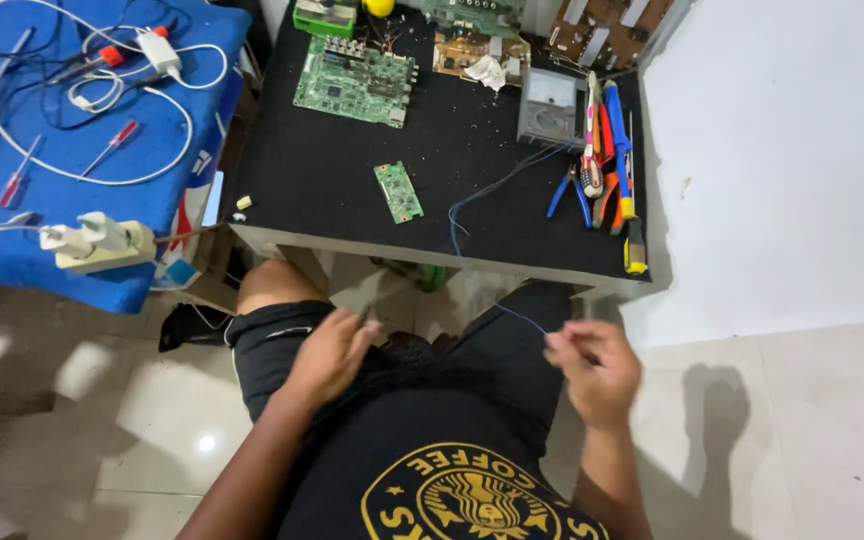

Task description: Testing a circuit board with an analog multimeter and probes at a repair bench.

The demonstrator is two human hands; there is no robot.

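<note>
Working a thin blue wire (497, 310) over the lap: right hand (595, 368) pinched shut on its end, left hand (330, 352) closed around a small dark tool, apparently. Trailing up onto the black worktop (332, 190) beside the small green board (398, 191). Probably calling next for a steady, taut hold.

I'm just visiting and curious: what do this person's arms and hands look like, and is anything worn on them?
Both arms are bare from above the elbow down: no sleeves, gloves, watch or rings show. The left hand and right hand are uncovered. The person wears a black shirt with a round yellow emblem and dark shorts.
</note>
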